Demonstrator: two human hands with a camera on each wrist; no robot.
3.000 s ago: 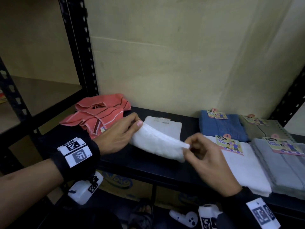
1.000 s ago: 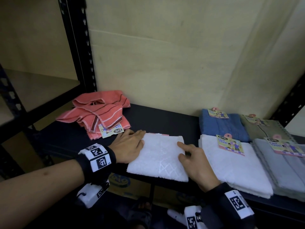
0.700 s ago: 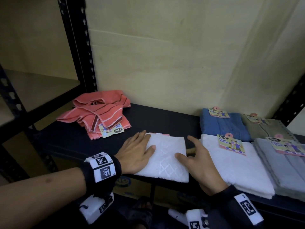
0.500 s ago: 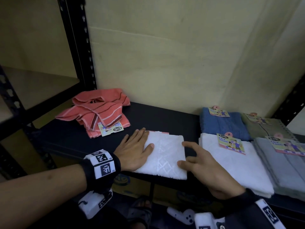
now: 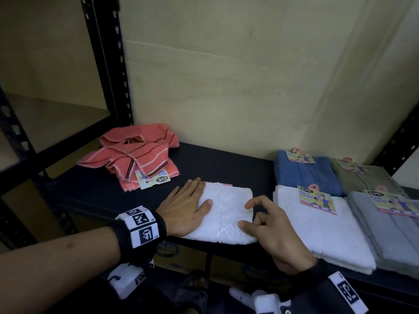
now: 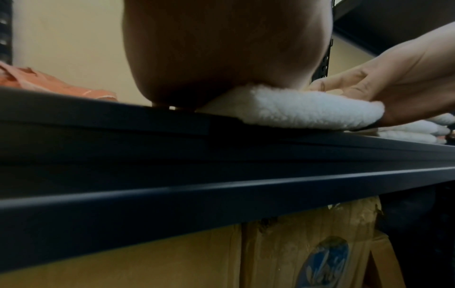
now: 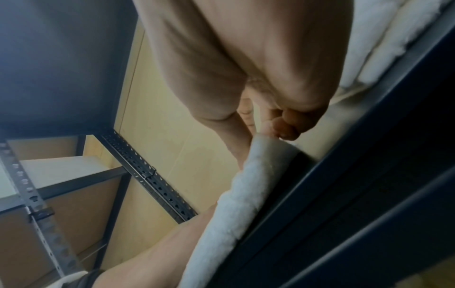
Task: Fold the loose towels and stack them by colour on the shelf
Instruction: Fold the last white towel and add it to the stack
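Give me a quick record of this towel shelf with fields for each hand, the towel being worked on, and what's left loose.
left hand: flat on the folded white towel's left edge
right hand: fingers curled at its right edge, grip unclear
folded white towel: lying on black shelf
white stack: right of it
loose: salmon striped towels, back left

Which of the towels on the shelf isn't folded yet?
The coral striped towel, crumpled in a heap at the shelf's left end. The white, blue, grey and olive ones all lie flat in neat squares.
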